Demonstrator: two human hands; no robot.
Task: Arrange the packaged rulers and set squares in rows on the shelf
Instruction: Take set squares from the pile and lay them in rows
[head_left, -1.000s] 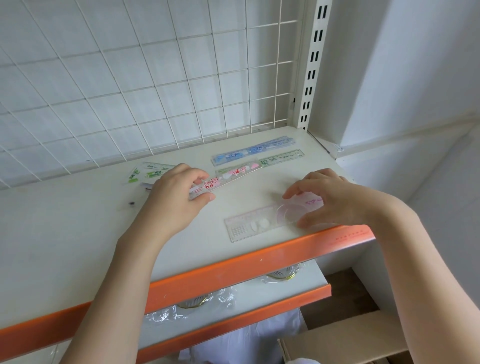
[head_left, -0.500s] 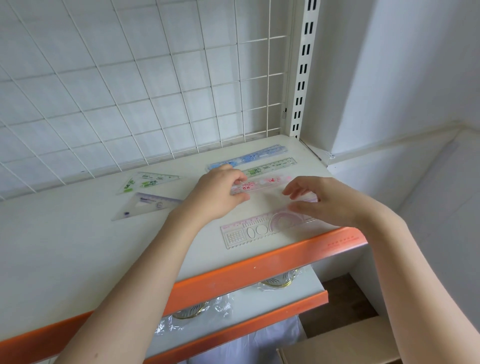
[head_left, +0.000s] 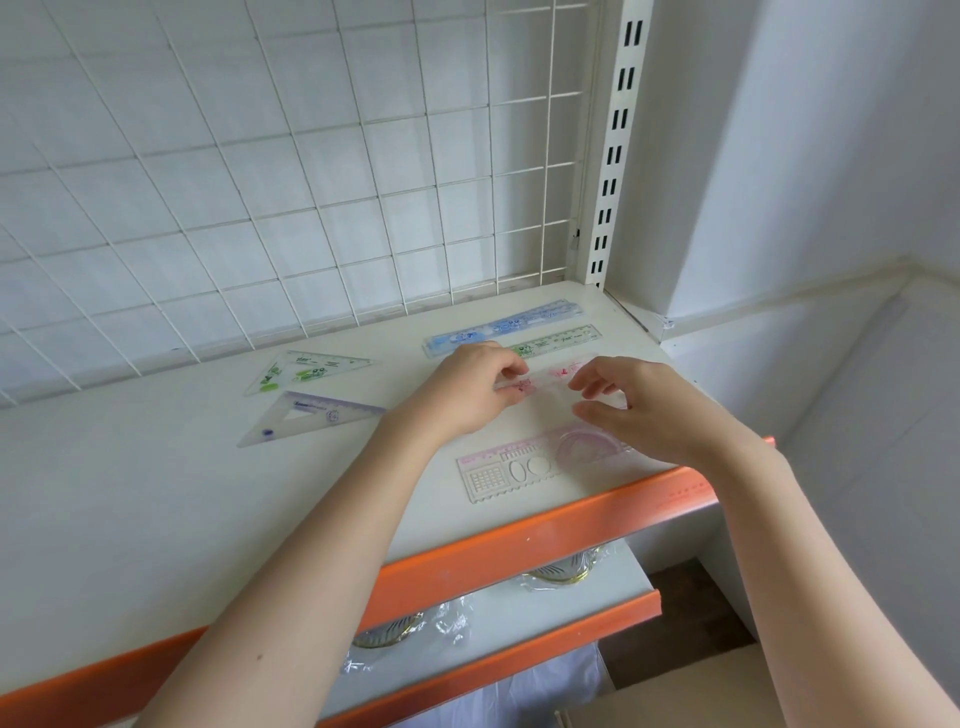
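1. A white shelf (head_left: 156, 493) with an orange front lip carries packaged clear plastic rulers and set squares; a white wire grid panel (head_left: 260, 182) stands behind it.
2. The left hand (head_left: 462, 395) pinches the left end of a clear ruler with pink cartoon print (head_left: 545, 382), thumb and fingertips curled onto it.
3. The right hand (head_left: 649, 410) has its fingers curled around the ruler's right end; whether they grip it or only touch it cannot be told.
4. This pink-printed ruler sits third from the back in a row at the shelf's right side, behind it a clear ruler with green print (head_left: 561, 340) and a blue cartoon-printed ruler (head_left: 509, 327) nearest the grid.
5. In front, near the orange lip, lies a pink-tinted stencil ruler with oval, grid and protractor cut-outs (head_left: 519, 467), partly under the right hand.
6. To the left, well apart from the rulers, lie two set squares: a clear triangle with green cartoon print (head_left: 306, 369) at the back and a clear triangle with purple markings (head_left: 311, 415) just in front.
7. Printing on every pack is too small to read.
8. A lower shelf (head_left: 519, 618) holds plastic-wrapped gold-rimmed glassware (head_left: 561, 569).
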